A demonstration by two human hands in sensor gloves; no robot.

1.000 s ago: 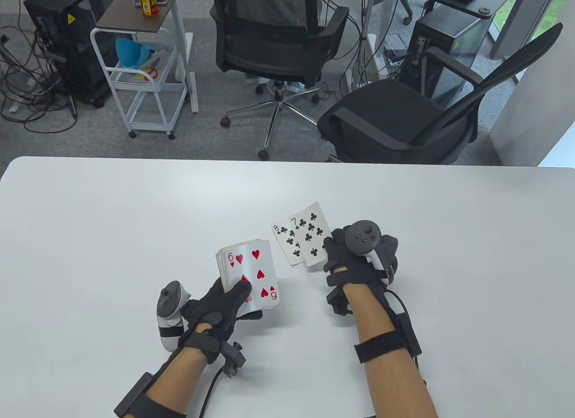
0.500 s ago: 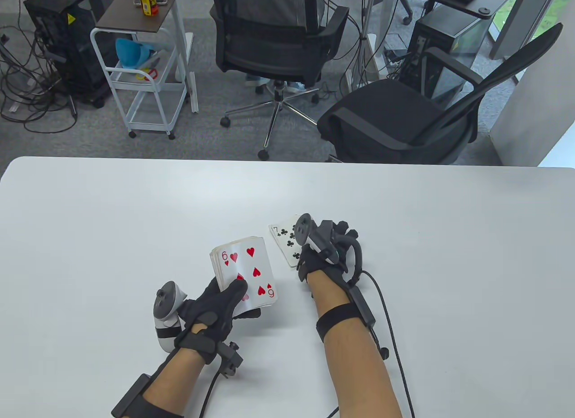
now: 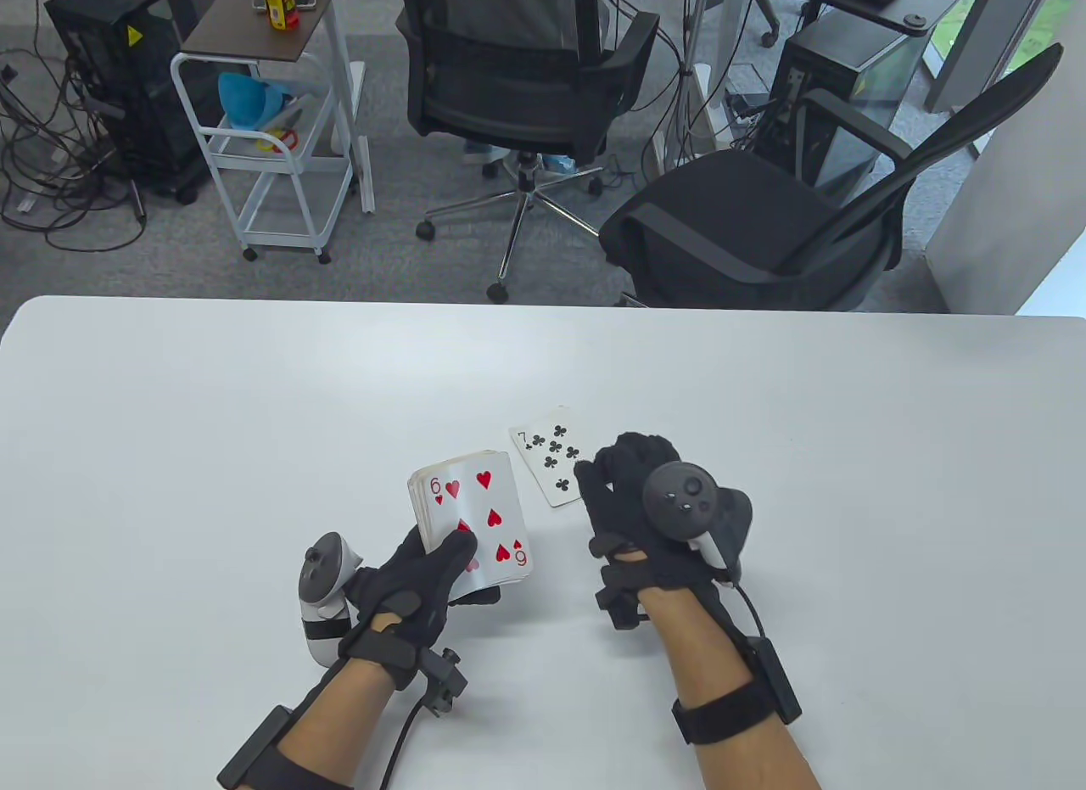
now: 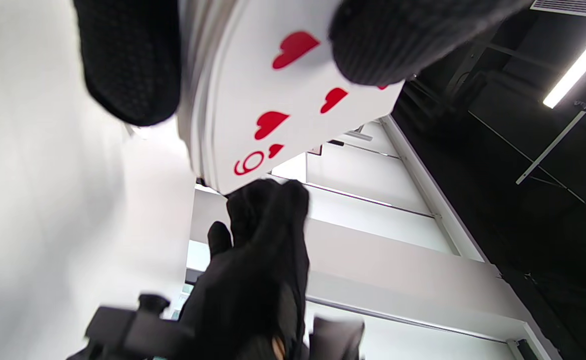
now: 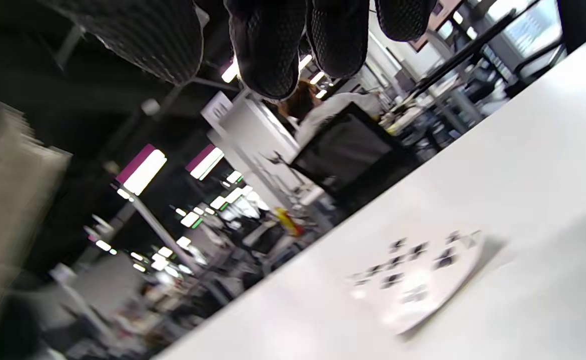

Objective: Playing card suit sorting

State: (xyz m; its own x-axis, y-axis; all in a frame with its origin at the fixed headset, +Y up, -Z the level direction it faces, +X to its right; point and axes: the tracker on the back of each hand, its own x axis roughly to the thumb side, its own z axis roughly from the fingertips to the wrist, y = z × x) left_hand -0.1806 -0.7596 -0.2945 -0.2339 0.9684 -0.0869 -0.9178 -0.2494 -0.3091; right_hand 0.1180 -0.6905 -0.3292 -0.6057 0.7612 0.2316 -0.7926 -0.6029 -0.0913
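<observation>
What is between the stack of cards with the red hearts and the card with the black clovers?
Nothing: the table view shows only bare white table between the deck gripped by the left hand and the 7 of clubs.

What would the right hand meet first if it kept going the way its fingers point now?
Probably the seven of clubs lying face up just ahead of the right hand; its height above the table is unclear.
</observation>
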